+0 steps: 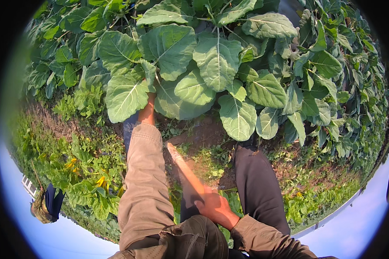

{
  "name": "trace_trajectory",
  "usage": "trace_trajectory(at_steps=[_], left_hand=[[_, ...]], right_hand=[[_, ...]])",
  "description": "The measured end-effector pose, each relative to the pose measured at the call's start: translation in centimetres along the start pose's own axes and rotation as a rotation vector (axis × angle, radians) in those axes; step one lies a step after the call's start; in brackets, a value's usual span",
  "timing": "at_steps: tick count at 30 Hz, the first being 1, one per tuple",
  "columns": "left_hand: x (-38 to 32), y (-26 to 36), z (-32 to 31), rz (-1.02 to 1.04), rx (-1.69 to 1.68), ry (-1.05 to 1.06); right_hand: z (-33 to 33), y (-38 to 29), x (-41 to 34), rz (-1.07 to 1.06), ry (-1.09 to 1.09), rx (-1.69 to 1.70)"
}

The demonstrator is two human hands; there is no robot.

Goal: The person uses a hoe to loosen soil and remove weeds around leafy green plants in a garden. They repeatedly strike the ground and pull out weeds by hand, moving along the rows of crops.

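Observation:
My left arm reaches forward beneath the broad leaves of a leafy brassica plant (167,48), likely collards. Only the wrist of my left hand (147,111) shows under a large leaf (128,94); the fingers are hidden, so what they touch cannot be seen. Low in front of my body, my right hand (215,207) is closed around a long, tan, wooden-looking tool (186,171). Its pale, dirt-marked end points forward and left, over the soil between my legs, apart from the leaves.
Dense rows of the same leafy plants (324,81) spread ahead and right. My dark-trousered leg (259,187) stands right of the tool. Low weeds (210,162) grow on bare soil (210,129). Chard-like plants with yellow stems (100,184) are at left, near another person (48,204).

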State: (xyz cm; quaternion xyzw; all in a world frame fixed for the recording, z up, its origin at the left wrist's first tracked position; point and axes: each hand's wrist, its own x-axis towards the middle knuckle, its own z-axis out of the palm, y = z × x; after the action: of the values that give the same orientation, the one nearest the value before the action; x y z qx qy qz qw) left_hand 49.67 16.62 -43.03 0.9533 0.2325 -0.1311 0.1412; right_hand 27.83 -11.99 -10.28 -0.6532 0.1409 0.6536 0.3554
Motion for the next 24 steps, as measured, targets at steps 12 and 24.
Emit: trace_trajectory(at_steps=[12, 24], left_hand=[[-10.8, 9.6, -13.9, 0.349, -0.021, -0.840], [13.7, 20.7, -8.4, 0.097, 0.359, -0.229]], right_hand=[[-0.1, -0.5, 0.2, 0.033, 0.008, -0.054], [1.1, 2.8, -0.1, -0.140, 0.077, 0.073]])
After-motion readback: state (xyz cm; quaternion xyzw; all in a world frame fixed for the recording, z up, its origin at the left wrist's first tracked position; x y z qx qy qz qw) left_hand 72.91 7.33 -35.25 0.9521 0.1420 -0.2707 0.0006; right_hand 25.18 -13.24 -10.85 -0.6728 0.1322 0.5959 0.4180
